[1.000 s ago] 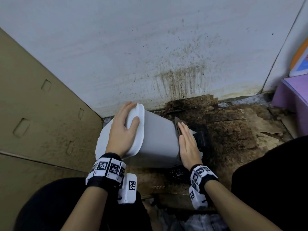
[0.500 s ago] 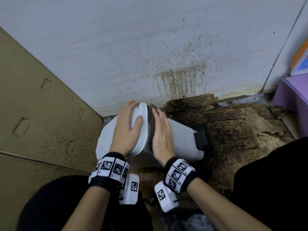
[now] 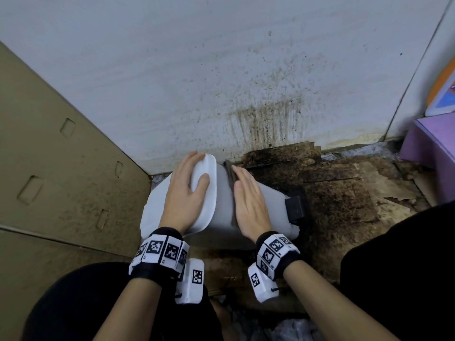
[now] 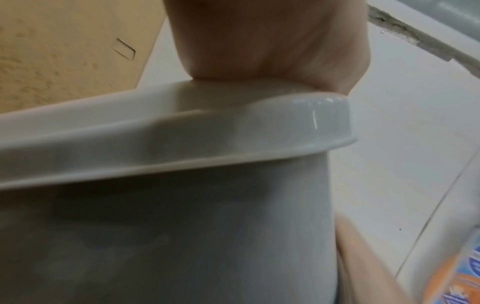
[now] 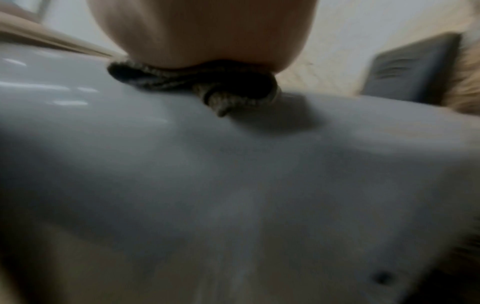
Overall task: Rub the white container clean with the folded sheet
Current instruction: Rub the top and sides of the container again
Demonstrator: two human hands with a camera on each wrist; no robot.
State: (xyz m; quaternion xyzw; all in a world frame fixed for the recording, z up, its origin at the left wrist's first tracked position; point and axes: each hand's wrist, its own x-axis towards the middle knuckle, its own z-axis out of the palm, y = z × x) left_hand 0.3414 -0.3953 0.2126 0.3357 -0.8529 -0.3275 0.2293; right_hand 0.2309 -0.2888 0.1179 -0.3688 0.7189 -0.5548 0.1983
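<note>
The white container [image 3: 273, 205] lies on its side on the floor, lid to the left and black pedal [image 3: 295, 207] to the right. My left hand [image 3: 182, 193] grips the lid rim, fingers over the far edge and thumb on the near side. In the left wrist view, the left palm [image 4: 259, 41] sits on the lid of the container [image 4: 182, 226]. My right hand [image 3: 248, 200] lies flat on the container's body just beside the lid. It presses the dark folded sheet [image 3: 229, 168], whose edge shows past the fingertips. The right wrist view shows the sheet [image 5: 194, 82] bunched under the right hand [image 5: 202, 30].
A cardboard panel [image 3: 61, 168] closes the left side. The stained white wall [image 3: 246, 82] stands right behind the container. Dirty brown cardboard [image 3: 344, 193] covers the floor to the right, with a purple box [image 3: 433, 153] at the far right. My knees in black flank the container.
My right hand slid the sheet leftward along the container, from the pedal end up to the lid. The left hand kept its hold on the lid.
</note>
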